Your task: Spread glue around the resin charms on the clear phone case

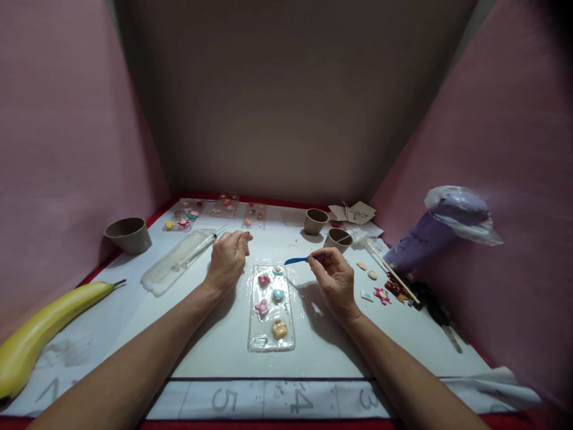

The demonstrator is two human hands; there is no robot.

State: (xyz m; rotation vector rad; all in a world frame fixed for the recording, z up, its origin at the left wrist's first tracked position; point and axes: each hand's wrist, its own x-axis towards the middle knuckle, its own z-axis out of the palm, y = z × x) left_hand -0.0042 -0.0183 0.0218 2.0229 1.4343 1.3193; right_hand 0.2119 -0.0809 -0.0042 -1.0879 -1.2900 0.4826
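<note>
the clear case (263,327) lies flat at the center of my view, with a glossy coat on it and five charms (280,329) set along its length, pink, blue and yellow-brown among them. my right hand (333,283) has thumb and fingers clamped on a blue knife (295,261), its blade pointing left above the top of the case. my left hand (227,260) is curled inward near the case's upper left corner; from here i cannot tell whether its fingers close on anything.

of the containers, one cup (144,239) stands at the left of the frame, its inside in shadow. two more are right of center: the rear cup (316,229), and the front cup (332,240) with a thin stick (345,237) leaning in it. a clear pack (156,272) lies left of my left hand, something pale inside. at the right leans a purple tube (416,242), its upper end wrapped in clear plastic (468,209).

everything sits on a white sheet (215,352), red cloth (268,424) showing at the edges. a strip (246,400) numbered 5, 4, 3 runs along the bottom. pink walls (67,119) flank both sides; a dim gray wall (286,107) closes the back. a banana (49,316) lies lower left.
</note>
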